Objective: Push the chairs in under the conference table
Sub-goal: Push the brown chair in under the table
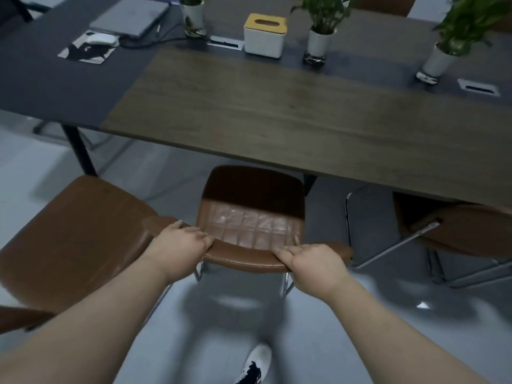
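Between two neighbouring chairs, both hands, left hand (181, 241) and right hand (310, 263), grip the chair (250, 217) backrest (seat front under table (277, 115) edge).

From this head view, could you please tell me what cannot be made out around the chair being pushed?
- Middle chair: front of the seat in shadow by the table edge.
- Left hand, right hand: fingertips hidden over the backrest.
- Right chair: cut off by the frame edge.
- Laptop: blurred.
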